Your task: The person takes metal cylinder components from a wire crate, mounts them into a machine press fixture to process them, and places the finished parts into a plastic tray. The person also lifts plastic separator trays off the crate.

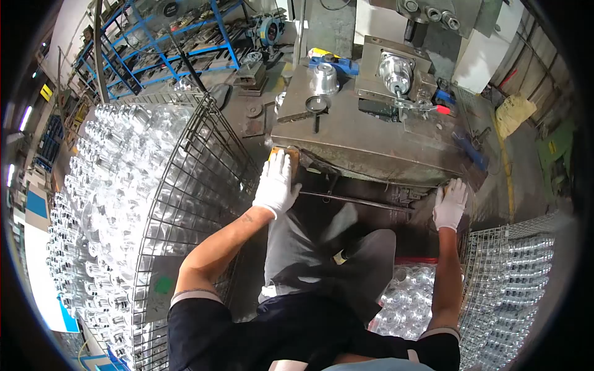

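My left hand (276, 185), in a white glove, lies with its fingers stretched out over an orange box (292, 162) at the table's left front corner. Also gloved in white, my right hand (450, 205) rests with extended fingers at the right front edge, over a small orange thing mostly hidden beneath them. Neither hand grips anything I can see. Between and beyond them, a shiny metal cup-shaped part (396, 73) sits sideways in the machine's fixture (371, 55), beside a clamp with a red handle (443, 109). Another metal cup (325, 79) stands upright on the metal table (346, 137).
A wire cage (162, 204) full of shiny metal parts stands at left; another wire cage (489, 260) is at right. More parts fill a red-rimmed container (408, 261) near my legs. A black round tool with a handle (316, 105) lies on the table.
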Demonstrator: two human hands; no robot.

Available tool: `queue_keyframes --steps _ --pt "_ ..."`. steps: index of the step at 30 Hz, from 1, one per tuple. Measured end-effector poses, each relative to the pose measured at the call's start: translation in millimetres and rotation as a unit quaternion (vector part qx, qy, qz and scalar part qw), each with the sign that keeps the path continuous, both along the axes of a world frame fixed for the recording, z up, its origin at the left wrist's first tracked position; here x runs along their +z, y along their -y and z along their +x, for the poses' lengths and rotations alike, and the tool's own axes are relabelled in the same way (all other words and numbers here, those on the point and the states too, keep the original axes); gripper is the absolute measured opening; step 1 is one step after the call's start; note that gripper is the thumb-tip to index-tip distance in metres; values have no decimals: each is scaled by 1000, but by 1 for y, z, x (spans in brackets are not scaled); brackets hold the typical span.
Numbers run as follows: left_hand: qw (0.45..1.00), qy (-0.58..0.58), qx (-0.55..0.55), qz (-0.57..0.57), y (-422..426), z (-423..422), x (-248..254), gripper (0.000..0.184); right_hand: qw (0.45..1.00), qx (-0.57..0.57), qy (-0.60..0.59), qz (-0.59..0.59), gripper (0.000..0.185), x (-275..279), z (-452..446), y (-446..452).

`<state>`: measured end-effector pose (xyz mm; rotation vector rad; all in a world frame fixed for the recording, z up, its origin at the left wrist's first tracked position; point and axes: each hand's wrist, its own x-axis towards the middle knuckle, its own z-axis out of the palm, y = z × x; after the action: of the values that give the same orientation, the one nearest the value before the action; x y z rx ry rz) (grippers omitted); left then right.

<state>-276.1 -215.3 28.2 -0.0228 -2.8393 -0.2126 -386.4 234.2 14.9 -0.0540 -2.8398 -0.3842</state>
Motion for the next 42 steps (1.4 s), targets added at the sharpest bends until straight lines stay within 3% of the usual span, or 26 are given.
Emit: queue_keyframes --steps 7,8,9,11,12,14,15,16,17,18,19,20,21,23,25,27,29,31,32,33,36,38,39,41,42 --pt "999 -3 -30 25 7 3 24 72 997 43 -17 -59 53 11 4 -7" --pt "997 -30 -44 47 9 6 37 66 980 19 72 -187 52 51 20 15" --pt "994 -81 -64 34 16 12 46 62 960 63 2 -273 50 30 15 0" --pt "986 -141 -74 56 38 32 66 58 982 78 -23 -168 52 14 14 -6" --pt "986 -160 -46 29 49 47 88 55 991 80 -62 -88 54 -9 2 -23" --pt "981 -190 19 31 95 71 131 48 998 46 -23 -46 53 -6 2 -7" --pt "977 -208 42 30 118 85 156 45 997 44 -21 -55 52 -2 4 4" --pt "972 -183 145 -40 138 101 182 31 995 67 -24 -72 52 3 1 16" --pt "945 -274 151 -96 186 109 176 28 992 78 -26 -92 51 6 5 21" --pt "952 -177 236 -78 241 126 171 28 985 117 -55 -117 51 3 1 23" --pt "925 -202 289 -138 277 139 173 29 976 147 -85 -138 51 -3 -10 22" --pt "916 -125 375 -67 324 156 170 31 966 191 -95 -143 50 21 -10 46" --pt "887 -36 459 -11 370 171 168 35 941 168 -60 -288 50 42 -3 68" --pt "858 -108 500 -46 450 189 140 42 941 208 -141 -226 51 55 -27 73" --pt "857 -211 469 -30 548 214 96 72 931 236 -185 -206 53 85 -55 91" --pt "812 -142 563 -60 531 202 108 80 926 251 -224 -174 57 100 -96 99" --pt "817 -112 561 -74 558 198 103 80 929 239 -209 -190 52 100 -140 94" --pt "801 -95 587 -64 561 192 105 79 952 107 -3 -285 44 128 -147 104" --pt "818 -72 571 -28 570 193 105 82 949 104 -26 -296 37 131 -152 103" --pt "809 -93 576 -76 599 195 90 80 950 100 -30 -295 37 136 -149 103" --pt "824 -70 561 -27 605 196 90 79 969 56 31 -237 35 155 -117 106" --pt "781 -130 609 -51 606 194 88 72 967 25 62 -245 32 158 -85 105" --pt "782 -127 608 -52 611 195 83 72 967 -8 95 -237 32 163 -66 111" --pt "784 -251 558 -107 623 201 74 68 948 -7 154 -278 36 192 -30 135" --pt "754 -211 618 -61 580 189 96 64 926 -1 207 -316 39 200 -19 149"
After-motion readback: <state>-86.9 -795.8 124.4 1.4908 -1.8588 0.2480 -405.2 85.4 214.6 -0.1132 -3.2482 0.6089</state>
